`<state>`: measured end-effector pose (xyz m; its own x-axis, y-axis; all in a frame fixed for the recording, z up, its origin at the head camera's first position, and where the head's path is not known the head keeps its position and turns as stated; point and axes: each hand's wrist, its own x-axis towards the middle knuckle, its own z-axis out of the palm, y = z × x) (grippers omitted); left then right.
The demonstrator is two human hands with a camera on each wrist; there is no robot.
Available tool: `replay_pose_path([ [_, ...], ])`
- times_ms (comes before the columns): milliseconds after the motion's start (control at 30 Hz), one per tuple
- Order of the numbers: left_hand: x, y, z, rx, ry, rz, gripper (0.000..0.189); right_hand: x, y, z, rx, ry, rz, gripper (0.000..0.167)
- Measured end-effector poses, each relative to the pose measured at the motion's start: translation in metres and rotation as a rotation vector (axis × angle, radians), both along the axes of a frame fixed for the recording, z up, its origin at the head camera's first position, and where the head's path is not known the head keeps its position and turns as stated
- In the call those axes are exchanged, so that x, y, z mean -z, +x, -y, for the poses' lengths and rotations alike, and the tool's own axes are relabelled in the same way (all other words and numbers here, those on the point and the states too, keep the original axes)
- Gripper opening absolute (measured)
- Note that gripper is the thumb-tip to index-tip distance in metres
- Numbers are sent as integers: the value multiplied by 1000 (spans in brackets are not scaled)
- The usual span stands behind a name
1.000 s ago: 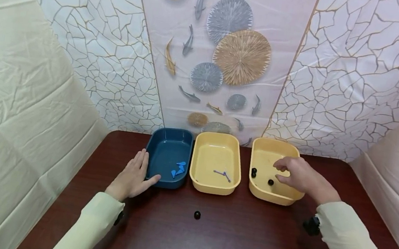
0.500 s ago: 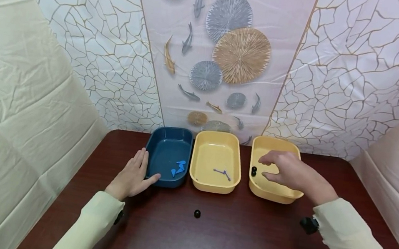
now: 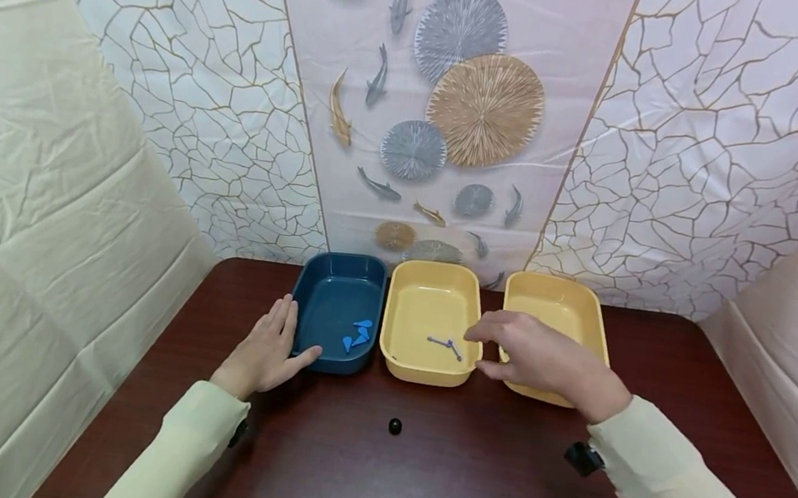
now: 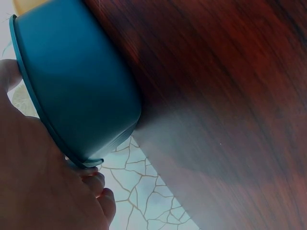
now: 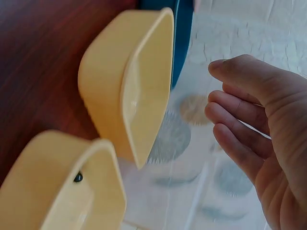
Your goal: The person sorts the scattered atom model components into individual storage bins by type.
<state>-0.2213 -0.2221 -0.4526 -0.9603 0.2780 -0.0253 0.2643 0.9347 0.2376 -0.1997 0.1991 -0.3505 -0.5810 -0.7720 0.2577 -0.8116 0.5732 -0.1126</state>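
My left hand (image 3: 262, 355) rests on the near left side of a dark blue bin (image 3: 332, 295), thumb spread over its rim and fingers straight. Several small blue teardrop-shaped pieces (image 3: 362, 334) lie in that bin. Above the gap between two yellow bins hovers my right hand (image 3: 543, 359), thumb and fingers apart with nothing between them, as the right wrist view also shows. The middle yellow bin (image 3: 431, 308) contains a thin purple jointed stick piece (image 3: 448, 346). The right yellow bin (image 3: 561, 308) is partly covered by this hand; a black bead (image 5: 77, 177) shows inside it in the right wrist view.
One round black bead (image 3: 394, 426) lies on the dark wooden table (image 3: 367, 489) in front of the middle bin. The bins stand in a row at the back edge, before a patterned cloth (image 3: 443, 204). Pale cloth walls (image 3: 52, 237) flank the table.
My right hand has moved left from over the right yellow bin to the edge of the middle one, now hiding the beads in the head view. The left hand stays put.
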Motion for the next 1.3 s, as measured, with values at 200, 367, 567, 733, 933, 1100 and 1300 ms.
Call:
replay_pose_path([
  [200, 1, 0, 1, -2, -5, 5, 99, 11, 4, 23, -67, 1, 46, 30],
  [367, 0, 1, 1, -5, -7, 5, 98, 22, 7, 41, -89, 30, 82, 28],
  [567, 1, 2, 1, -3, -8, -2, 98, 39, 10, 59, -97, 60, 132, 31],
  [733, 2, 2, 1, -4, -2, -14, 98, 52, 11, 71, -116, 61, 158, 30],
  [933, 3, 2, 2, -9, 4, -26, 99, 67, 9, 83, -128, 67, 244, 31],
  [1100, 3, 1, 1, -17, 7, -28, 99, 78, 9, 90, -132, 84, 287, 31],
  [1300, 3, 2, 0, -18, 16, -27, 98, 93, 7, 95, -135, 109, 308, 27],
])
